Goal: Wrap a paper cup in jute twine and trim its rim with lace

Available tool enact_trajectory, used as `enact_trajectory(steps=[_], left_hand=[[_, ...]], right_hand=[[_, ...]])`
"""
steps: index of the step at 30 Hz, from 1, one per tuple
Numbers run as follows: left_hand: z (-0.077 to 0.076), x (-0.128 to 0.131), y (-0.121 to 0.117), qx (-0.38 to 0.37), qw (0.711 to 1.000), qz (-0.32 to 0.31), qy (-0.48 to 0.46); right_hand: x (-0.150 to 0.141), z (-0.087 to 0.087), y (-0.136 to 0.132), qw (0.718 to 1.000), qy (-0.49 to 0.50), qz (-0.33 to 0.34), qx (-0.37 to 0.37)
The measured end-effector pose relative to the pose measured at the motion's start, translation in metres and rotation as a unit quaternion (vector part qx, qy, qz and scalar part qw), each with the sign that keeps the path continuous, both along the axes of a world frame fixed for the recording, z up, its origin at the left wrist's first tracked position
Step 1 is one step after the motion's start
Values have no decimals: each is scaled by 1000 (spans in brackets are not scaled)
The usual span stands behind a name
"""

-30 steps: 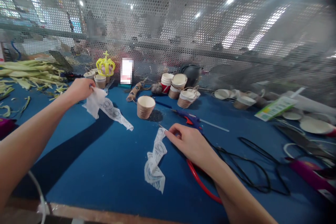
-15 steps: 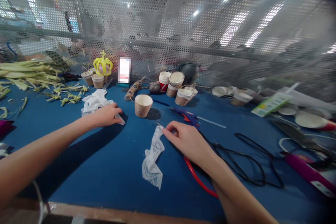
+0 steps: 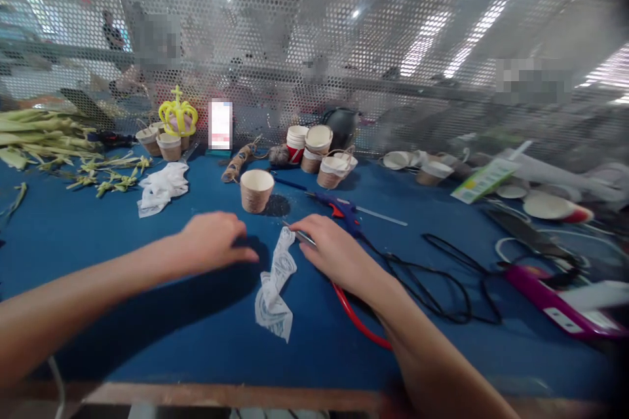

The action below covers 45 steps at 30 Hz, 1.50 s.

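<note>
My left hand (image 3: 216, 242) hovers over the blue table, fingers apart and holding nothing, left of a white lace strip (image 3: 275, 294). The strip lies twisted lengthwise on the table. My right hand (image 3: 329, 249) is closed over a pair of scissors (image 3: 361, 324). A metal tip shows beyond my fingers by the strip's top end, and a red handle curves out below my palm. Just beyond my hands stands a small twine-wrapped paper cup (image 3: 256, 193). A crumpled piece of white lace (image 3: 164, 186) lies farther left.
A blue glue gun (image 3: 339, 209) with a glue stick and black cord (image 3: 442, 294) lies right of my hands. Several cups (image 3: 319, 150), a yellow crown (image 3: 177, 114) and a phone (image 3: 220, 124) line the back. Green husks (image 3: 44, 131) lie left; a purple object (image 3: 550, 301) sits right.
My left hand has moved right and nearer, away from the crumpled lace, toward the strip. More of the scissors' metal shows at my right fingers. The view has shifted slightly.
</note>
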<state>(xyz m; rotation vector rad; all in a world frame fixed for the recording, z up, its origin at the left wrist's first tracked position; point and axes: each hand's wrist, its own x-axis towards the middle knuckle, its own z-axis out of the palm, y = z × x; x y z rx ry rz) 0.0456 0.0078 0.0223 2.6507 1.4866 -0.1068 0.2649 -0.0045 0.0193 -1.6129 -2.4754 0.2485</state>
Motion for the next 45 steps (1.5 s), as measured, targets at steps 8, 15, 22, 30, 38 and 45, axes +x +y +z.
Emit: enact_trajectory(steps=[8, 15, 22, 30, 38, 45], left_hand=[[-34, 45, -18, -121, 966, -71, -218], [31, 2, 18, -405, 733, -53, -544], [37, -13, 25, -432, 752, -56, -494], [30, -16, 24, -457, 767, -49, -447], [15, -40, 34, -482, 837, -67, -249], [6, -61, 39, -223, 972, -20, -67]], right_hand=[[-5, -3, -2, 989, -137, -13, -50], [-2, 3, 1, 971, -189, -114, -91], [4, 3, 14, 965, -166, -183, -86], [-33, 14, 10, 974, 175, 21, -145], [-41, -1, 4, 948, 166, 44, -269], [-31, 0, 10, 997, -1, 10, -83]])
